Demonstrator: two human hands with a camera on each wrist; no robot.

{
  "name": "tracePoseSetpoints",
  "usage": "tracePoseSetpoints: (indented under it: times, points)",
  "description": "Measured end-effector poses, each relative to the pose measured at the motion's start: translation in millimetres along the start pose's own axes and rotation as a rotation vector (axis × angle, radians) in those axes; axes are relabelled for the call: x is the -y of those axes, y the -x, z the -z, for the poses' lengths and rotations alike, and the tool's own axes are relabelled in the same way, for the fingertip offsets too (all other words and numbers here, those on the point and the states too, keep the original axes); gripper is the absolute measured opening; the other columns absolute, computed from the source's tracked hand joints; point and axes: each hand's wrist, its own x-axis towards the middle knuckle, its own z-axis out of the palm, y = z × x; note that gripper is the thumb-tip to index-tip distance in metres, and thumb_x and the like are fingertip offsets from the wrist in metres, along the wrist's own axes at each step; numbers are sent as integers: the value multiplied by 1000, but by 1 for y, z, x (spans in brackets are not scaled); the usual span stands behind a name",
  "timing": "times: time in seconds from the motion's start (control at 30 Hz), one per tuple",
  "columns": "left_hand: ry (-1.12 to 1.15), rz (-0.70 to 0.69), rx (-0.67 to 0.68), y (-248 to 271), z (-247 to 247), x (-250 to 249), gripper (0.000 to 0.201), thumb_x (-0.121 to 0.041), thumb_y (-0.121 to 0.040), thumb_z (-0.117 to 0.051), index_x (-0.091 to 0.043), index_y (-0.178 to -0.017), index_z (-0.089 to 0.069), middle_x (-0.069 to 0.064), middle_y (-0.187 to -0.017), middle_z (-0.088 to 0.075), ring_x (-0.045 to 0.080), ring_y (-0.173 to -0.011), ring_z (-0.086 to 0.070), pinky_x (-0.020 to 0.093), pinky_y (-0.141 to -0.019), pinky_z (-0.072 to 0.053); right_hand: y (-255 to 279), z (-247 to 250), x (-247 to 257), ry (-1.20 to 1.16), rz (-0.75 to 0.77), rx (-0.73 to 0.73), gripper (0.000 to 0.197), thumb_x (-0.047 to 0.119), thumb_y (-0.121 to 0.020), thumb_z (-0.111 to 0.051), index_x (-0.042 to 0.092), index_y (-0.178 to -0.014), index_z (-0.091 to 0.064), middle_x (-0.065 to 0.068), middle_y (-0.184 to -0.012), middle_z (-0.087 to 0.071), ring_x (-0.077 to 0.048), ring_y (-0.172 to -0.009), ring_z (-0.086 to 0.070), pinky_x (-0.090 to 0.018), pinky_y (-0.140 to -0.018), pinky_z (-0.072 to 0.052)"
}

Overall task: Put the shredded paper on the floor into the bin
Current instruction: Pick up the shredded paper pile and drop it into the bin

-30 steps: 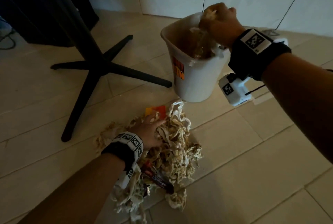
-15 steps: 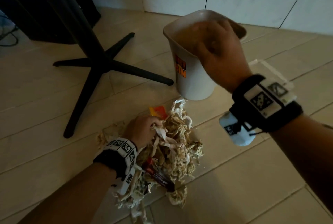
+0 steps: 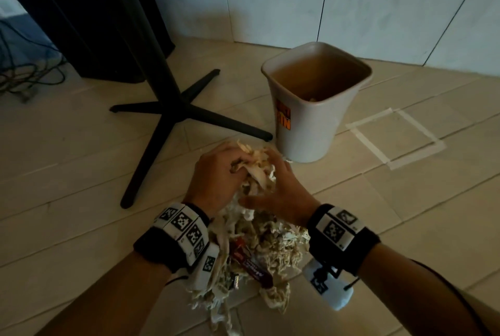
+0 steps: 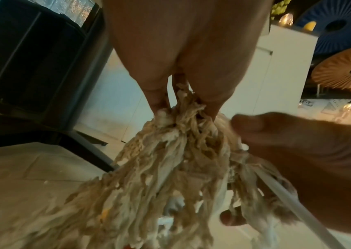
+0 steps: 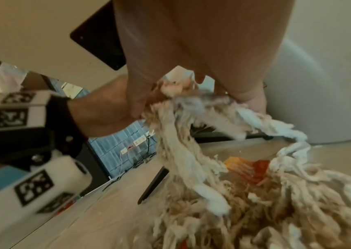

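Observation:
A pile of pale shredded paper [image 3: 273, 243] lies on the tiled floor just in front of me. My left hand [image 3: 216, 173] grips a bunch of the strands [image 4: 181, 134] and holds it lifted above the pile. My right hand [image 3: 276, 189] comes in from the right, its fingers curled round the same bunch [image 5: 183, 104]. The white bin [image 3: 311, 119] with an orange label stands upright behind the hands, to the right. A little paper shows at its bottom.
A black four-legged table base [image 3: 173, 116] stands to the left of the bin, one foot ending close beside it. A dark red wrapper [image 3: 251, 268] and an orange scrap [image 5: 245, 168] lie in the pile. A taped square [image 3: 395, 138] marks the floor on the right.
My right hand left the bin's mouth after dropping its paper and came down to the pile. My left hand lifted its bunch, and both hands now hold it.

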Motion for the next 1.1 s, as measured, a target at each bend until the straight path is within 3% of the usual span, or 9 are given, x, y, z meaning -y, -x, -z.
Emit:
tracePoseSetpoints:
  times: [0.1,0.2,0.33,0.43,0.53,0.67,0.77,0.83,1.1]
  points:
    - [73,-31,-26,3,2,-18,18,-16,-80,-77,-25,-95,-75,-9,-105,-67,3,-99,-62,24,-88,-54,-7,-16,-10,-26,113,-84,112,48,-55,-90,30,-144,-25,-1,-144,-41,-19,-131,-44,-42,-104,-45]
    - [193,18,-45,8,2,-30,17,-17,-78,-79,-23,-93,-74,-10,-102,-68,3,-98,-63,27,-86,-55,-5,-17,-8,-246,189,-128,102,10,-62,-90,37,-138,-28,4,-125,-59,-5,-113,-61,-24,-88,-52]
    - [331,105,-40,20,-3,-46,21,-19,-79,-78,-24,-99,-72,-11,-101,-69,2,-95,-64,26,-82,-56,-2,-14,-1,-446,256,-140,88,-14,-72,-74,9,-144,-28,-6,-114,-63,-5,-102,-66,-19,-83,-51]
    - [417,156,-7,22,-3,-54,30,-21,-81,-78,-28,-108,-66,-13,-104,-70,-3,-96,-64,16,-78,-53,5,-11,9,-431,282,-209,44,-12,-81,-62,9,-119,-55,-9,-105,-67,-13,-97,-67,-26,-83,-54]
    - [489,171,63,22,3,-61,39,-23,-84,-75,-31,-119,-60,-14,-108,-70,-5,-99,-64,14,-80,-53,8,-4,12,-397,259,-264,25,2,-85,-58,12,-108,-63,-9,-102,-70,-22,-95,-68,-43,-85,-57]
    - [427,95,67,24,6,-66,41,-19,-87,-68,-30,-125,-59,-19,-117,-65,-8,-110,-58,11,-85,-50,3,14,16,-349,225,-329,21,1,-79,-61,9,-98,-65,-10,-91,-72,-20,-83,-69,-46,-76,-58]
    - [377,95,44,24,7,-61,39,-23,-87,-67,-35,-123,-58,-23,-122,-61,-5,-117,-51,15,-85,-50,-1,29,21,-350,179,-364,35,-2,-75,-60,29,-89,-66,2,-83,-71,-11,-76,-67,-35,-69,-58]
    - [371,119,45,24,6,-55,35,-25,-87,-69,-35,-119,-60,-22,-119,-62,-9,-112,-52,10,-80,-48,-5,37,24,-333,154,-385,31,10,-72,-60,36,-88,-64,5,-86,-71,-16,-83,-68,-42,-77,-58]
    - [182,113,81,37,-6,-14,18,-18,-92,-64,-22,-109,-68,-16,-107,-65,-11,-100,-57,5,-77,-43,-11,75,52,-391,165,-386,28,3,-89,-54,19,-112,-58,-2,-97,-69,-14,-84,-68,-31,-72,-58]
